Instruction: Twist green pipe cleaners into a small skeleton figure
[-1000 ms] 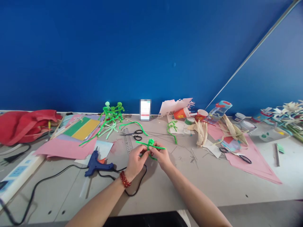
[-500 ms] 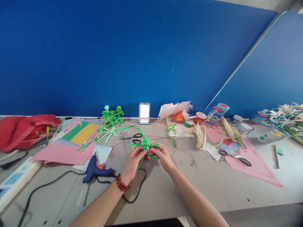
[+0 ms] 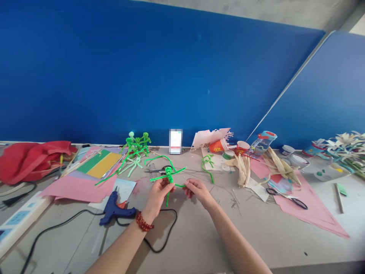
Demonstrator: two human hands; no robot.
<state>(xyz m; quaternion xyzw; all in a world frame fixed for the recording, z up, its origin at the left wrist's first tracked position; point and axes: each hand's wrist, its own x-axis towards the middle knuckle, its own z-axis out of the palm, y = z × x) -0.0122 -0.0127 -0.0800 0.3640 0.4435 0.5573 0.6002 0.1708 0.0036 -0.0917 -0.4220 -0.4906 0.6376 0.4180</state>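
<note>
A green pipe-cleaner figure with a coiled head, outstretched arms and two legs is held just above the table. My left hand, with a red bead bracelet at the wrist, pinches its body. Between thumb and fingertips, my right hand grips the end of one leg, which stretches out to the right. The other leg hangs down beside my left fingers. Behind the figure lie a loose green pipe cleaner and scissors, partly hidden by it.
A blue glue gun and its black cord lie at left, near a white power strip. More green figures stand at the back beside a phone. Pink paper, corn husks and scissors lie at right.
My hands have moved apart slightly, and the figure has shifted left and tilted. The leg in my right hand is now drawn straighter. The camera view has tipped upward a little.
</note>
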